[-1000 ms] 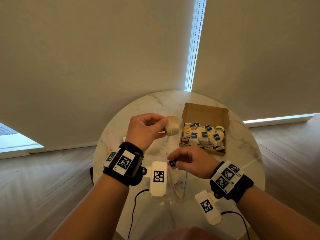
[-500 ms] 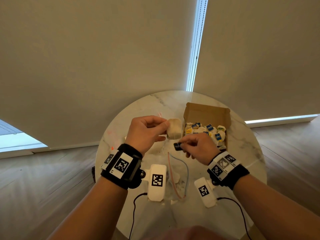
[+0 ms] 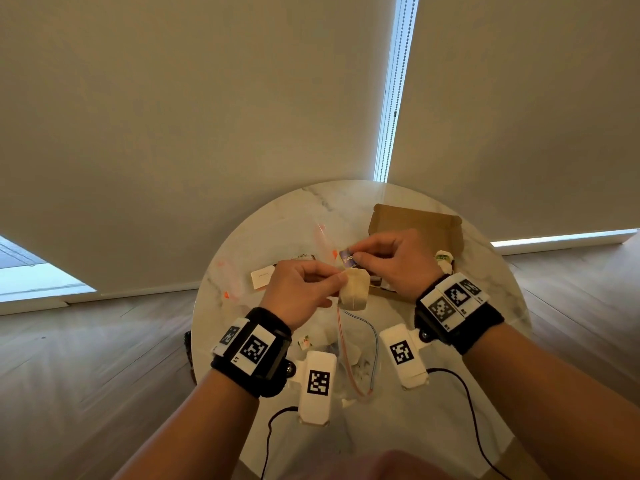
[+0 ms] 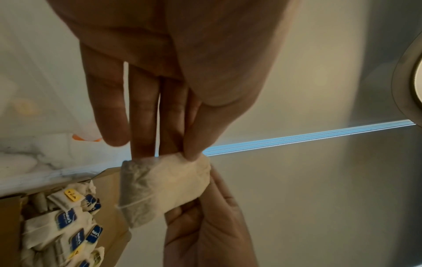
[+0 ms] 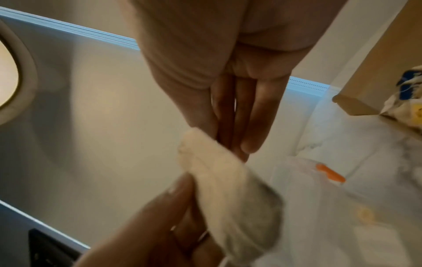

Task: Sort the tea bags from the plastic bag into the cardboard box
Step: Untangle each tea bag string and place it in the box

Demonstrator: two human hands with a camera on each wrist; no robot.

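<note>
Beige paper, a tea bag [image 3: 354, 289], is pinched at its top corner by the left hand [image 3: 300, 293] above the table [image 3: 485, 393]. Its blue tag [image 3: 347, 259] is pinched by the right hand [image 3: 394, 262]. The cardboard box [image 3: 415, 220] lies just beyond the right hand, the plastic bag [image 3: 356, 362] between the wrists.

Head down; wrists close (fingers).

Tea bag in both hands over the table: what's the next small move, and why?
Probably carry the tea bag right and set it in the cardboard box. The left hand pinches its top corner, the right hand pinches its blue tag, so it is off the table and the box beside it already holds sorted bags.
</note>
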